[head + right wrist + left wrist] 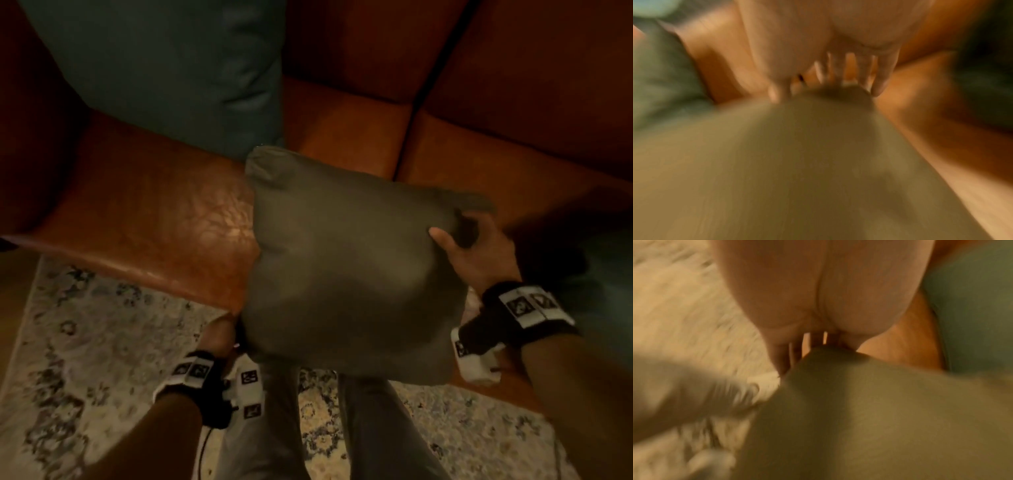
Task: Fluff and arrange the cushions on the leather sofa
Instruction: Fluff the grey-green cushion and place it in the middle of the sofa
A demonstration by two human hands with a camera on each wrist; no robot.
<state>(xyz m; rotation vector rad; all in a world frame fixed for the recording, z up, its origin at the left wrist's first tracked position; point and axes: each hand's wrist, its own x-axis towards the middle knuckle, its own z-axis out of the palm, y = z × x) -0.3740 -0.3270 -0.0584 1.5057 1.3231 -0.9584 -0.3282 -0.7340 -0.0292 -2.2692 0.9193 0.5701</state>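
We hold the square olive-grey fabric cushion (346, 263) above the tan leather sofa's (154, 222) front edge, left hand (222, 334) and right hand (479, 253) fingers (442, 236) pinching opposite corners. It looks light and soft; corners likely sag, so gripping the sides seems better.

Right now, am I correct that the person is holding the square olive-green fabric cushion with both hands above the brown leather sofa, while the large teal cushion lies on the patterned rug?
Not quite: the large teal cushion is not on the patterned rug; the head view shows it propped against the back of the brown leather sofa. The rest holds: the left hand and right hand grip the square olive-green fabric cushion.
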